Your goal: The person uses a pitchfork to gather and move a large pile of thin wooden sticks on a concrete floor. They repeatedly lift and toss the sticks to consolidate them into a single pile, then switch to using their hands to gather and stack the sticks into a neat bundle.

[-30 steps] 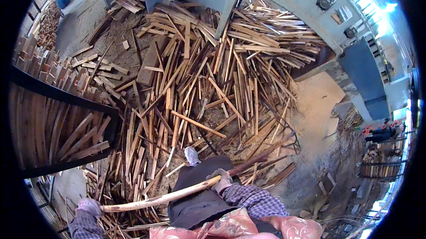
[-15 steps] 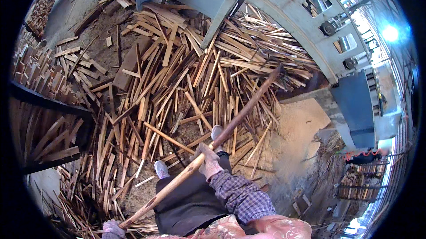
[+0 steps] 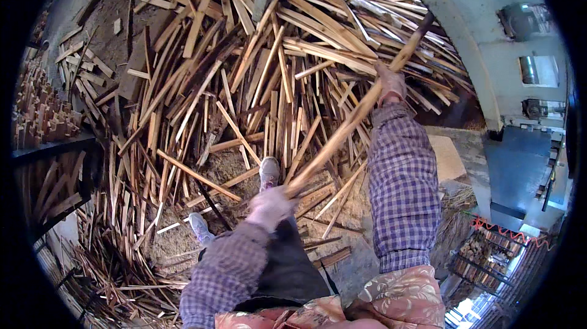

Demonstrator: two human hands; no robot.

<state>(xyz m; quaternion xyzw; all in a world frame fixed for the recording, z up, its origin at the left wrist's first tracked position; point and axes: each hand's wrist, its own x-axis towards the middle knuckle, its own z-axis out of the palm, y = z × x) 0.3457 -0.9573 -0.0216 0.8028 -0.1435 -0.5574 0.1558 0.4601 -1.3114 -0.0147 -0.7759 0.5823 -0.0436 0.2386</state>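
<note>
A long wooden pole (image 3: 336, 139) slants from in front of my body up to the far right. My left hand (image 3: 272, 208), in a pale glove and blurred, is closed round its near end. Farther along, my right hand (image 3: 391, 83) grips the pole with the arm stretched out. The pole's dark far tip reaches over a heap of sawn wood strips (image 3: 269, 84), under and beside a grey metal frame (image 3: 471, 29). Whether the tip touches the strips I cannot tell.
My shoes (image 3: 269, 173) stand among loose strips and sawdust. A patch of sawdust (image 3: 446, 157) lies right of my right forearm. To the left, a dark metal rack (image 3: 52, 146) holds stacked wood pieces. A blue-grey panel (image 3: 520, 164) rises at the right.
The pole has moved away and to the right. My left hand has come forward from the lower left, and my right hand has reached out farther right. The view has shifted too.
</note>
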